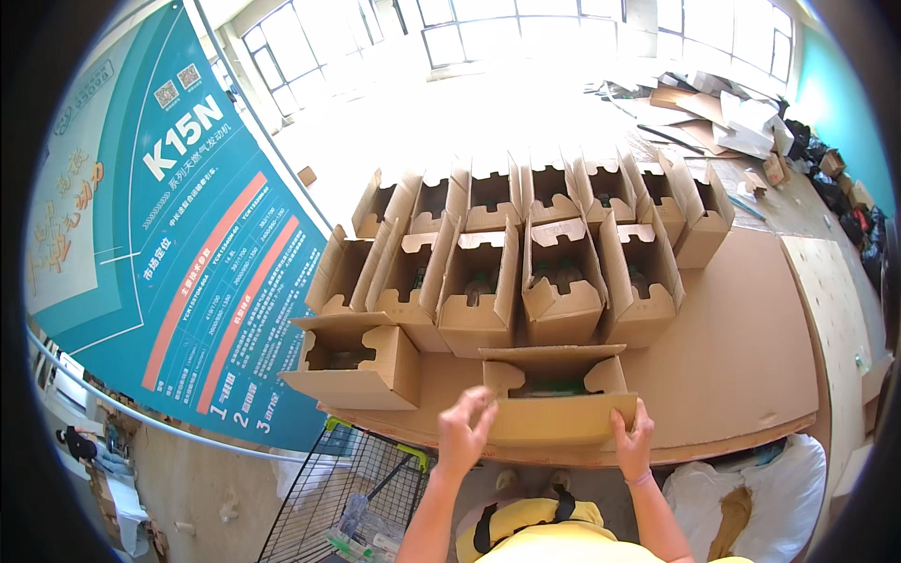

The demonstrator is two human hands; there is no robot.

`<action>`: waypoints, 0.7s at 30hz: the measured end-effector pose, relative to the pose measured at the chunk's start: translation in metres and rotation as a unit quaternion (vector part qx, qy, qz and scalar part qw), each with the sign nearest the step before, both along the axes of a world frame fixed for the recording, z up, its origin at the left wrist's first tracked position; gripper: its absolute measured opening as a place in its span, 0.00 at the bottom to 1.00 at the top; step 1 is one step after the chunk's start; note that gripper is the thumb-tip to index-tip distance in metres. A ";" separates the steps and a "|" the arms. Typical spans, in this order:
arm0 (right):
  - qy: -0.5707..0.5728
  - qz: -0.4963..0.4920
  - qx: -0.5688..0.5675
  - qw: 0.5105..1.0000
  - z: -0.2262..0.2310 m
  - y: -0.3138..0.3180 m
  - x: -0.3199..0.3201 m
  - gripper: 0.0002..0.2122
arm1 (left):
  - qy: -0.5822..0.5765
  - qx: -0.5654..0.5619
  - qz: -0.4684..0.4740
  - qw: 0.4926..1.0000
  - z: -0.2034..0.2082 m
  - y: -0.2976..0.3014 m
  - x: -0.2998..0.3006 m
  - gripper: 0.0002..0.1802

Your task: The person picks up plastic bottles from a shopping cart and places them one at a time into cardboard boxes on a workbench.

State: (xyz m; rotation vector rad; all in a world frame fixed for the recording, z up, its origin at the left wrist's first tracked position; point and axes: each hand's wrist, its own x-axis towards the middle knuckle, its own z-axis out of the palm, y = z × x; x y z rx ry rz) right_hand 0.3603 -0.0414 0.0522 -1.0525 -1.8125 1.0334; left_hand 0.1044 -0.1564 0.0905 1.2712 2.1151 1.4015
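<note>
An open-topped cardboard box (pixel 554 420) sits at the near edge of the table, directly in front of me, its long flap standing up at the back. Something green and clear shows inside it, too shadowed to name. My right hand (pixel 633 436) grips the box's right front corner, thumb on the front wall. By the left front corner my left hand (pixel 465 427) is raised with its fingers curled together; whether they pinch anything is hard to see. Just to the left stands another open carton (pixel 394 369), apart from the one I hold.
Several open cartons (pixel 479 314) stand in two rows behind, some with clear bottles inside. Flat cardboard (pixel 732 347) covers the table. A black wire cart (pixel 324 493) is below left, beside a teal banner (pixel 188 244). White sacks (pixel 765 497) lie below right; scrap cardboard (pixel 699 108) is piled far right.
</note>
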 end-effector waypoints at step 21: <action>0.208 -0.296 -0.123 0.924 -0.045 -0.034 -0.050 0.19 | 0.338 -0.142 -0.540 0.757 0.010 0.077 -0.091 0.62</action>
